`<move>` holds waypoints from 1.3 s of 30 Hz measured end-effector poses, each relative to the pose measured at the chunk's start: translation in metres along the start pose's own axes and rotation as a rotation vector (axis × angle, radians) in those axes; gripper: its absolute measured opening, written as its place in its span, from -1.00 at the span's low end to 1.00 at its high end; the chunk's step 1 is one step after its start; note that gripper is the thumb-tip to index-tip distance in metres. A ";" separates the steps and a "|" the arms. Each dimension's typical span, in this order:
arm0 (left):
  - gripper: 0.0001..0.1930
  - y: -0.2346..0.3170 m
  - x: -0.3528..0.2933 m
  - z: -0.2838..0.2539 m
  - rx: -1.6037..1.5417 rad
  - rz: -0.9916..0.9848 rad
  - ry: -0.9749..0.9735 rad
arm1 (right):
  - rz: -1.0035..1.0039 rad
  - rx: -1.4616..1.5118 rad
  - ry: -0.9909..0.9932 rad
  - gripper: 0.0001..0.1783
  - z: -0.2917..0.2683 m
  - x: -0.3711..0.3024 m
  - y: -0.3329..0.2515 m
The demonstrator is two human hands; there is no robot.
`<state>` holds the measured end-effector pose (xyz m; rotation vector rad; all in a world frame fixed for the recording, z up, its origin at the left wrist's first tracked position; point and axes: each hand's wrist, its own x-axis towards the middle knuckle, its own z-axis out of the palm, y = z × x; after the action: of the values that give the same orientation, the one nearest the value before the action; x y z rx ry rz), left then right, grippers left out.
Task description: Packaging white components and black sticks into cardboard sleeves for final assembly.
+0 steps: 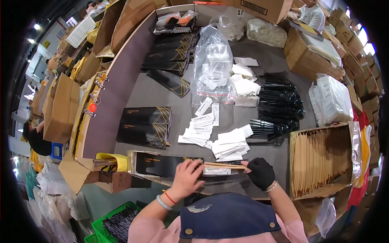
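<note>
Right below the middle, a black paper sleeve (157, 165) with gold lines lies in a narrow open carton (133, 163). My left hand (187, 177) is bare and rests its spread fingers on the sleeve's right end, thumb apart. My right hand (260, 174), in a black fingerless glove, pinches the right ends of pale wooden chopsticks (225, 165). Their left ends reach the sleeve's mouth beside my left fingers. A white packet (216, 171) lies just under the chopsticks. Part of a dark utensil shows by my right fingertips; its kind is unclear.
White packets (231, 143) lie loose beyond my hands, with black plastic cutlery (279, 101) to their right. More black sleeves (144, 126) are stacked left. A carton of wooden chopsticks (320, 162) stands right. A clear bag (212, 65) lies farther back; a green crate (99, 224) sits below left.
</note>
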<state>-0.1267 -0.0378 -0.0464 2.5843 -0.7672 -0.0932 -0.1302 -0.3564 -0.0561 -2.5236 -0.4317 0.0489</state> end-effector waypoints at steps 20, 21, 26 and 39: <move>-0.20 0.017 0.055 0.027 0.082 0.170 -0.040 | -0.025 0.422 0.080 -0.59 0.061 0.027 -0.034; -0.19 0.014 0.057 0.026 0.150 0.222 -0.045 | 0.088 0.426 0.045 -0.49 0.053 0.019 -0.024; -0.68 0.023 0.075 0.010 0.175 0.300 -0.271 | -0.011 -0.198 -0.062 -0.32 0.024 0.024 -0.024; -0.42 -0.036 0.030 0.009 0.047 -0.203 0.205 | 0.169 -0.178 0.029 -0.33 -0.015 0.005 -0.029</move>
<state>-0.0849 -0.0309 -0.0683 2.6568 -0.4376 0.1283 -0.1318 -0.3400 -0.0278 -2.7273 -0.2187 0.0403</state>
